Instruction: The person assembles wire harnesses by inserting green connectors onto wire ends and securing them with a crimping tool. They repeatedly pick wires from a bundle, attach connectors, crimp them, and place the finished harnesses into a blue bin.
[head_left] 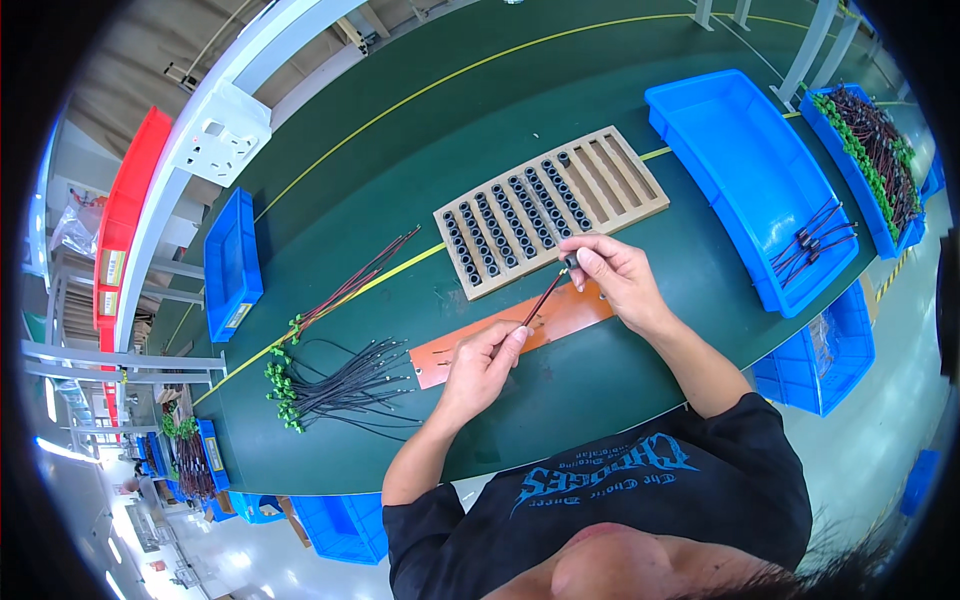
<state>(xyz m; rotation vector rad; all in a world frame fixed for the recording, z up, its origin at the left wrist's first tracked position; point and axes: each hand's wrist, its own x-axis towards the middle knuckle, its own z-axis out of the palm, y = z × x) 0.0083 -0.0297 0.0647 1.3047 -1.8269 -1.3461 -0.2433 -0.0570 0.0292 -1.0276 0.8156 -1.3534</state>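
My left hand [485,365] pinches a thin dark red and black wire [544,297] that slants up towards the right. In my right hand [615,275] is a small black cylindrical part [571,261], gripped between fingertips at the wire's upper end. Whether the wire sits inside the part or only touches it, I cannot tell. Both hands are over an orange strip [435,368] on the green table. Just beyond them lies a wooden slotted tray [655,200] with rows of similar black cylindrical parts [505,222]; its right-hand slots hold none.
Left of my hands lie black wires with green connectors [340,385] and a few red wires [365,277]. A large blue bin [730,150] at right holds several short wired pieces [815,242]. Beside it is a bin of wires [870,160]. A smaller blue bin [232,265] stands far left.
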